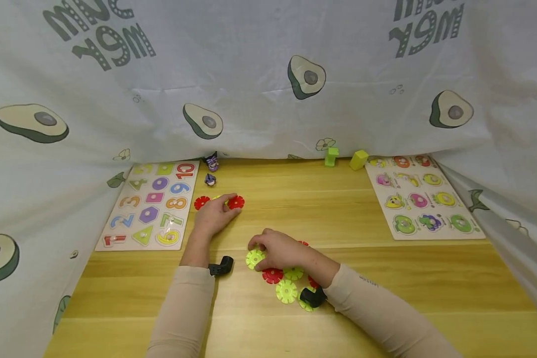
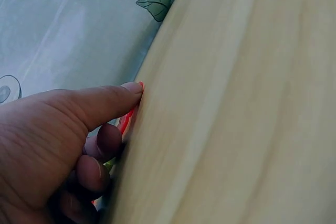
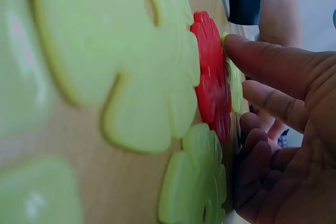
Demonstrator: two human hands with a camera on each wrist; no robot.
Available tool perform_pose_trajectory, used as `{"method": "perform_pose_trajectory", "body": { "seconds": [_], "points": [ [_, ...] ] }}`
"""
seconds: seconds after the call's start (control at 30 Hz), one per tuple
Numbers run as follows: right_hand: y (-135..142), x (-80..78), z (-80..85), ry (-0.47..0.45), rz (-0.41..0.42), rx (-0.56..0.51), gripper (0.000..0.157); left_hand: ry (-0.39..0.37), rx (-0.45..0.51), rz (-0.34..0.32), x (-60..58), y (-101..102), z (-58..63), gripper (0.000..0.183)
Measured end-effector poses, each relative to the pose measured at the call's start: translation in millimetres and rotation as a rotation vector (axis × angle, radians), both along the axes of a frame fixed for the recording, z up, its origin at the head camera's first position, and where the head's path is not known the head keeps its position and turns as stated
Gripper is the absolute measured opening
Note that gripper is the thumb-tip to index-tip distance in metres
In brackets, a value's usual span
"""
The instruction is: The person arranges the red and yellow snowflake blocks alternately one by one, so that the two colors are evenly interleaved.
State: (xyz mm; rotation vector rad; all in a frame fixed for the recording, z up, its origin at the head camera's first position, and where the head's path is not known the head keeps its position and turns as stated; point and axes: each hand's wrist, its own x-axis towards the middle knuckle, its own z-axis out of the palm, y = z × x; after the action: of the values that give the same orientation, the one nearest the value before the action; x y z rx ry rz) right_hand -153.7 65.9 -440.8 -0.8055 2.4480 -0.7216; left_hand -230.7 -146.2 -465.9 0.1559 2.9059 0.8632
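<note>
My left hand (image 1: 216, 215) holds a red notched plastic disc (image 1: 236, 202) between thumb and fingers, low on the table. Beyond this hand lie another red disc (image 1: 201, 202) and a partly covered yellow-green one. In the left wrist view, the thumb tip meets the red disc's edge (image 2: 126, 121). Nearer the middle, my right hand (image 1: 281, 250) pinches a yellow-green notched disc (image 1: 253, 258) at its rim. Several red and yellow-green discs lie beneath and beside that hand, including a red disc (image 1: 272, 275) and a yellow-green disc (image 1: 286, 291); the hand and wrist hide some.
A number-and-shape puzzle board (image 1: 148, 206) lies at left, a fruit puzzle board (image 1: 422, 196) at right. Two small purple figures, one a dark-eared figurine (image 1: 212, 162), stand at the back left. Two green blocks, including a yellow-green block (image 1: 359, 159), stand by the curtain (image 1: 259, 124).
</note>
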Motion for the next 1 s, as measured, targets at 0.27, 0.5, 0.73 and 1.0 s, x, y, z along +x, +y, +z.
{"method": "perform_pose_trajectory", "body": {
  "seconds": [0.27,0.5,0.73,1.0],
  "points": [
    [-2.4,2.2,-3.7,0.064,0.001,0.01,0.036,0.009,-0.014,-0.004,-2.4,1.4,-4.6,0.046],
    [-0.4,-1.3,-8.9,-0.031,-0.065,-0.127,0.026,0.003,-0.011,0.01,-1.8,-0.2,-5.4,0.045],
    [2.5,-13.3,-3.4,-0.141,-0.125,-0.229,0.022,0.018,-0.01,0.007,-2.7,-1.1,-5.0,0.045],
    [2.8,-46.6,2.0,-0.176,-0.337,-0.309,0.026,0.005,-0.018,0.017,-4.5,-0.1,-5.2,0.047]
  ]
}}
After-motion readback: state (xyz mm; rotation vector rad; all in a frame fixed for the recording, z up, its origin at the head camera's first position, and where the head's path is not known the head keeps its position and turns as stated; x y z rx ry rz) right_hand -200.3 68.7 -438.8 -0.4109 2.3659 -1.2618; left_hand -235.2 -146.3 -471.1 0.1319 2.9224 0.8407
